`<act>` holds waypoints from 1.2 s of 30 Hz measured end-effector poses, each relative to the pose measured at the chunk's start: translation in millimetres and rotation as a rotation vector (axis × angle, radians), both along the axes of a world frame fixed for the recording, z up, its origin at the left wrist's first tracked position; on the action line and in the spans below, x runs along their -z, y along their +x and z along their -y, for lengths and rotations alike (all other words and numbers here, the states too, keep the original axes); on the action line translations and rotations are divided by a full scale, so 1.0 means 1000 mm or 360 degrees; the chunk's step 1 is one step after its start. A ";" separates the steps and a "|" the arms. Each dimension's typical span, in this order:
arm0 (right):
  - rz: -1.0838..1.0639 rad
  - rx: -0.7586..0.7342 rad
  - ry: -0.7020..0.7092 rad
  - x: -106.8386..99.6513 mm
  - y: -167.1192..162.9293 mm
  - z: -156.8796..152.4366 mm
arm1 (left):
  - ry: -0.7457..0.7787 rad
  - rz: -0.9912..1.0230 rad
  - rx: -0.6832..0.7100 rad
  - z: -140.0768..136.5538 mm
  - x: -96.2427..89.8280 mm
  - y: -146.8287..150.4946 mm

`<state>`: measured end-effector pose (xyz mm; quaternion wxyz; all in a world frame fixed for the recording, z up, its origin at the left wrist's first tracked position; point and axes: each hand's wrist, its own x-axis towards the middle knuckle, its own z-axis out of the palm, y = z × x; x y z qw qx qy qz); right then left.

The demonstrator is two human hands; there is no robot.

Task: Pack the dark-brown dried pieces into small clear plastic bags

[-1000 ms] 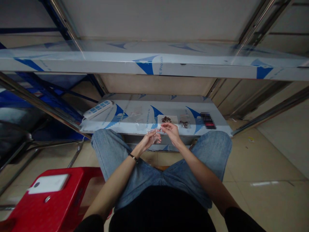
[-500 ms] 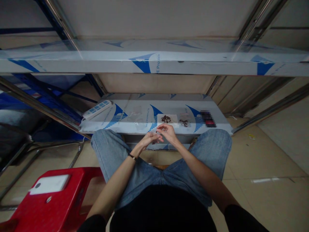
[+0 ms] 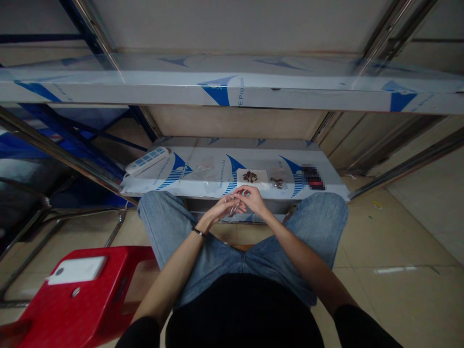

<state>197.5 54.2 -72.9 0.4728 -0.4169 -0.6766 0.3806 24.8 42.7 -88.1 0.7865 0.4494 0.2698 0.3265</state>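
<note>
Shifted R hand [image 3: 253,198] slightly left vs 1 s ago, bringing fingertips over onto fingers of L hand [image 3: 222,209]; kept L hand at roughly same spot. Holding both forearms angled inward & fwd, keeping wrists apart, meeting at fingers just before front edge of lower shelf [image 3: 188,150]. Curling L hand round clear bag [image 3: 234,210], clamped on it, letting part show btwn fingers. Bending R hand in at wrist, thumb & index drawn together by top of clear bag; can't tell if pinching bag edge, small pc or nothing. Wearing 1 bracelet [image 3: 198,233] on L wrist

Counting on lower shelf: 1 white sheet [image 3: 261,183] just beyond R hand, bearing heap of small dark pcs [image 3: 249,176], too tiny for exact qty; to its right, 1 clear packet [image 3: 276,182] w/ metal pcs, uncountable; farther right, 1 pixelated dark item [image 3: 313,177]; on left end, 1 power strip [image 3: 147,162]. Counting off-shelf, lower left: 1 red stool [image 3: 68,309] w/ 1 white phone [image 3: 78,269] lying on top
</note>
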 end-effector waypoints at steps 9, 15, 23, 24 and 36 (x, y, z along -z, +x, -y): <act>0.0161 -0.0179 0.0251 -0.010 0.002 0.005 | -0.0110 0.0211 -0.0118 -0.003 0.001 -0.004; 0.0165 -0.0228 0.0175 -0.010 0.007 0.003 | -0.0124 0.0220 -0.0089 -0.001 -0.004 -0.002; 0.0056 -0.0153 0.0232 -0.008 0.010 -0.001 | -0.0155 0.0284 0.0025 0.000 -0.007 -0.004; 0.0059 -0.0144 0.0222 -0.008 0.010 -0.001 | -0.0155 0.0306 0.0030 0.000 -0.007 -0.004; 0.0077 -0.0047 0.0120 -0.003 0.009 -0.002 | -0.0050 0.0069 0.0115 0.003 -0.003 -0.004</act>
